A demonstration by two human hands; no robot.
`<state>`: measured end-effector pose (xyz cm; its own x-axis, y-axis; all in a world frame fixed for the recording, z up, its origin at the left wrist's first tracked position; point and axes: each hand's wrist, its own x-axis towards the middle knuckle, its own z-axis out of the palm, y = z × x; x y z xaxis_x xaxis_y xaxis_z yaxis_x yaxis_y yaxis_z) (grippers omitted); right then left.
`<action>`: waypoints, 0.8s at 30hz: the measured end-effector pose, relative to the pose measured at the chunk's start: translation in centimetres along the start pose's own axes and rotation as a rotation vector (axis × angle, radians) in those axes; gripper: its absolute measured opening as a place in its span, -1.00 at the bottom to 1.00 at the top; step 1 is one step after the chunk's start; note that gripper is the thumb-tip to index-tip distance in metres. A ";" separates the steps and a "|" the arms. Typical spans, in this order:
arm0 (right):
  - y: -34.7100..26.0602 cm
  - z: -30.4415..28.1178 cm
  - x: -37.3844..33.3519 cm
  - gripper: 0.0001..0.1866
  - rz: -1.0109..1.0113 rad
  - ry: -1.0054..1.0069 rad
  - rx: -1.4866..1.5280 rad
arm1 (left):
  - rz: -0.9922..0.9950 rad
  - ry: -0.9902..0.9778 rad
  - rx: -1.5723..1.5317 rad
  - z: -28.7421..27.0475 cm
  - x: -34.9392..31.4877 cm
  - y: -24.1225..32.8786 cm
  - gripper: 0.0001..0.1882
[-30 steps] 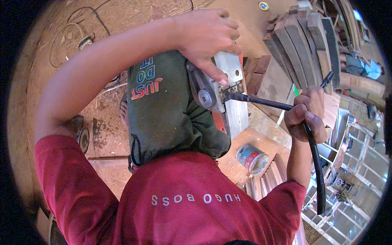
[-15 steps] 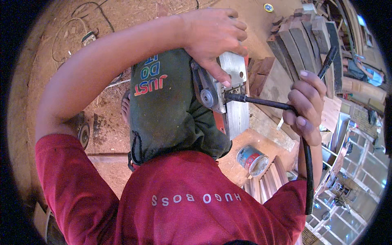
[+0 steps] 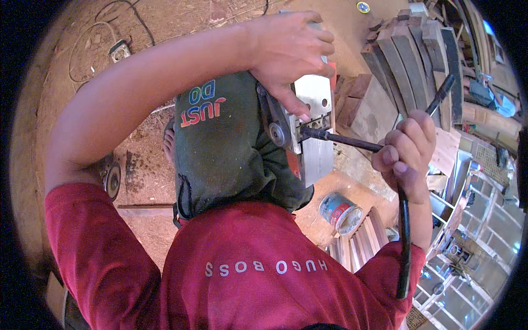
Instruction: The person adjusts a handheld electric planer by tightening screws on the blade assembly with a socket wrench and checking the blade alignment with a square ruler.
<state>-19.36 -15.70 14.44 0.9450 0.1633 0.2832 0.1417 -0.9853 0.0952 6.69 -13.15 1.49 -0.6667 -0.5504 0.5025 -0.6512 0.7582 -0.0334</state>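
Note:
An electric hand planer (image 3: 316, 159) lies sole-up across my lap, with its bright metal base, red edges and a round pulley on the side. My left hand (image 3: 289, 47) is closed over its far end, the thumb pressed beside the cutter slot. A black three-armed socket wrench (image 3: 352, 141) reaches into that slot with one arm. Around the middle of the wrench, my right hand (image 3: 410, 148) has its fingers wrapped. Its other two arms stick out, one up to the right and one down toward my sleeve. Whatever the wrench tip meets is too small to make out.
A paint can (image 3: 341, 213) stands on the floor to the right of my lap. Stacked curved timber pieces (image 3: 404, 60) lie at the far right, and wood strips (image 3: 363, 236) nearer. A disc grinder (image 3: 112, 180) sits at left. A corded socket box (image 3: 119, 51) lies far left.
My right hand has shifted slightly left and the wrench has turned a little, its lower arm swinging left and its upper end dropping. My left hand stays on the planer.

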 end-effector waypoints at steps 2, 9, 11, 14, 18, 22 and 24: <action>-0.2 -0.1 0.2 -0.69 0.049 -0.027 -0.028 | -0.007 -0.059 -0.042 -0.2 0.1 0.1 -0.21; -0.4 0.1 -0.3 -0.72 0.121 -0.039 -0.071 | 0.045 0.024 -0.041 -0.1 0.3 -0.3 -0.21; 0.0 -0.2 0.2 -0.72 0.150 -0.021 -0.056 | -0.001 -0.110 -0.106 -0.1 0.7 -0.5 -0.19; -0.5 -2.0 1.6 -0.74 0.226 -0.127 0.045 | 0.028 0.047 -0.055 0.6 -0.1 -0.8 -0.19; -0.4 -3.8 -0.1 -0.76 0.226 0.046 -0.121 | 0.045 0.092 -0.003 0.8 0.2 -0.4 -0.18; 0.5 -1.8 -1.0 -0.85 0.115 0.138 -0.106 | 0.015 0.023 -0.037 0.7 0.1 -0.6 -0.18; 0.2 -1.6 -0.9 -0.74 0.106 0.121 -0.082 | 0.005 0.003 -0.044 0.7 0.2 -0.5 -0.18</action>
<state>-20.69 -16.01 15.72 0.9104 0.0682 0.4080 0.0140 -0.9908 0.1345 6.59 -13.86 1.00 -0.6683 -0.5458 0.5054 -0.6315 0.7754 0.0023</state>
